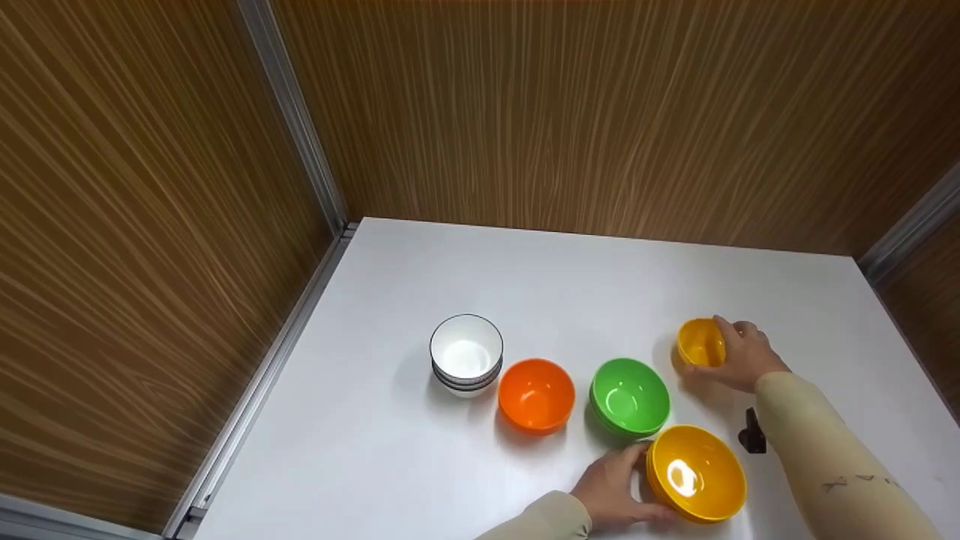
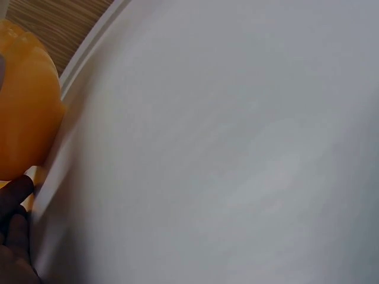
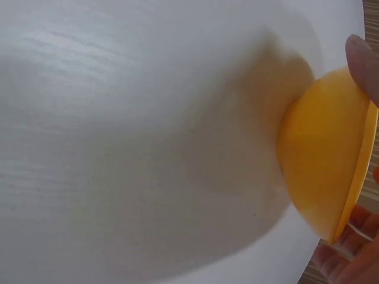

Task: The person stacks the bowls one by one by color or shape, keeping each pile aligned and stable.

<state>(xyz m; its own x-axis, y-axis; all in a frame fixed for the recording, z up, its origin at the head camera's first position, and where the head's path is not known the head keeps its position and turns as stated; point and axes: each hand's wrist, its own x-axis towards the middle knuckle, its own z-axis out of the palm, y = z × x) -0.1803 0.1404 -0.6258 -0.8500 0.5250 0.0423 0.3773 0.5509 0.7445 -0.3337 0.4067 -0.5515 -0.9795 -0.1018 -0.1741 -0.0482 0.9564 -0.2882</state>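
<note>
My right hand [image 1: 742,358] grips a small yellow bowl [image 1: 699,342] by its right side, at the right of the table. In the right wrist view this bowl [image 3: 325,151] shows side-on, with the thumb at one side of its rim and the fingers at the other. My left hand [image 1: 619,486] holds the left side of a large yellow bowl [image 1: 697,474] near the front, fingers at the back and thumb in front. Layered rims show at that bowl's left edge. Behind it sits a green bowl [image 1: 628,396], with another rim under it.
Left of the green bowl stands an orange bowl [image 1: 536,396]. Farther left is a stack of white bowls [image 1: 466,352] with dark rims. A small black object [image 1: 752,435] lies beside the right forearm. Wood-grain panels [image 1: 570,112] border the white table [image 1: 360,420].
</note>
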